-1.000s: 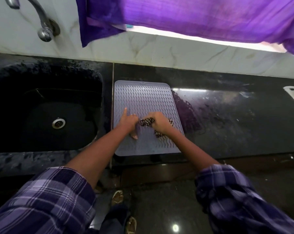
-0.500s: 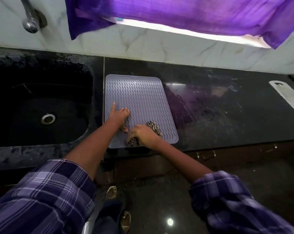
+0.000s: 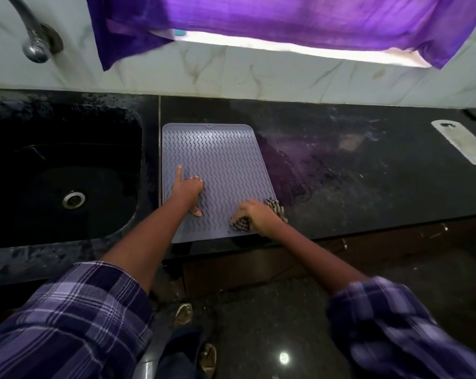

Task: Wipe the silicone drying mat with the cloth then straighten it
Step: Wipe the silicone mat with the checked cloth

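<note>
left hand (image 3: 187, 188) pressing mat (image 3: 217, 160) mid-left, index finger extended, other fingers curled | right hand (image 3: 256, 216) gripping bunched cloth (image 3: 275, 207) at mat's near-right corner

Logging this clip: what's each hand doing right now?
Left hand: open, pressing on the mat.
Right hand: gripping the cloth at the mat's near right corner.

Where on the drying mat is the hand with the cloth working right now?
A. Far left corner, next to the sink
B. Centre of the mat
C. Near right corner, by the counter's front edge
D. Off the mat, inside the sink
C: the right hand grips the checked cloth at the near right corner of the mat.
</note>
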### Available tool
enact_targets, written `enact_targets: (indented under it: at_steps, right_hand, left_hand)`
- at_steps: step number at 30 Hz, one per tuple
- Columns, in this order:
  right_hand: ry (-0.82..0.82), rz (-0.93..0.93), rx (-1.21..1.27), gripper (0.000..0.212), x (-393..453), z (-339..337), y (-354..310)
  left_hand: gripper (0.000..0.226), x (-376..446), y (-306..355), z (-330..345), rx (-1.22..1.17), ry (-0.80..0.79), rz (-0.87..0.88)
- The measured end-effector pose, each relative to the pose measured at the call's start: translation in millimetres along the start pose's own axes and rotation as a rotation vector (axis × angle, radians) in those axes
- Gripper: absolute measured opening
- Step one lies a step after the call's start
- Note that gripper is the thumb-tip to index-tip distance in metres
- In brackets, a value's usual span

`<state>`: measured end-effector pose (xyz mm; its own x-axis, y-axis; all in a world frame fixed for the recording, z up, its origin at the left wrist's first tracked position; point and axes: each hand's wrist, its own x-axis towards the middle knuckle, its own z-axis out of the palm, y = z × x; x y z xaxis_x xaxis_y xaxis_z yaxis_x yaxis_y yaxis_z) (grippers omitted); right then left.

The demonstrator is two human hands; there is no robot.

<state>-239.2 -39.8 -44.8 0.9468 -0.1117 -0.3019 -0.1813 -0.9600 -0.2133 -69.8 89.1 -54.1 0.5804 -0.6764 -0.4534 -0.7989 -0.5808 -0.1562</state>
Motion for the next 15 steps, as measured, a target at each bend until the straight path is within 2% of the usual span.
enact_targets:
  at_steps: [2,5,7,10,13,15]
  right_hand:
    - [-0.085,-0.034,-0.010,0.046,-12.9,-0.9,10.8]
    - [-0.155,0.025,-0.041,0.041,-0.9,-22.6,20.4]
    - [-0.034,0.058,0.029,0.037,12.3,-29.0,16.5]
    - [0.121,0.056,0.087,0.045,23.8,-16.6,6.4]
    - [0.162,0.079,0.170,0.046,44.6,-15.5,15.2]
    - [0.283,0.105,0.362,0.032,61.1,-36.5,26.6]
  left_hand:
    - [0.093,-1.7,0.1,-0.6,0.000,-0.009,0.003]
    - [0.097,-2.1,-0.1,-1.6,0.021,-0.011,0.000]
    - [0.100,-0.4,-0.9,-1.2,0.019,-0.023,0.002]
    - [0.098,2.9,-2.4,-2.6,-0.003,-0.044,0.021]
    - [0.084,12.3,-16.9,-17.4,-0.032,-0.098,0.074]
    - [0.070,24.3,-29.3,-31.9,-0.085,-0.080,0.093]
